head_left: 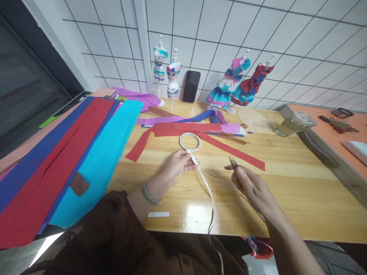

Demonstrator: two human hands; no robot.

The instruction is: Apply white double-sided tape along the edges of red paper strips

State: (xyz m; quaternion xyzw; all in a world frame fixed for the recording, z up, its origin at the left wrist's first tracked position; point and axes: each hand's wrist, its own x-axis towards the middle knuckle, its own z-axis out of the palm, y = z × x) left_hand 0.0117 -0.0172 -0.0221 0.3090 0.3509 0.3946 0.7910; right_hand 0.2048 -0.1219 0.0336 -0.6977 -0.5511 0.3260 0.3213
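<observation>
– Head view: at L hand (181, 162)?
– Pinching white tape strip (195, 159) btwn thumb & fingers, just this side of tape roll (180, 142), w/ long tail over near edge of table (301, 202).
– And at R hand (250, 185)?
– Curled round small dark tool (234, 164), pointing up-left; too small to tell kind.
– Where to find roll?
– Flat on table, w/ far rim over near edge of red strips (183, 129).
– Rest, quick?
– To L, sheets (63, 164) in blue, red & turq. At back, phone (191, 87) propped vs wall (186, 23) btwn 2 pairs of mini dress forms (172, 78).
</observation>
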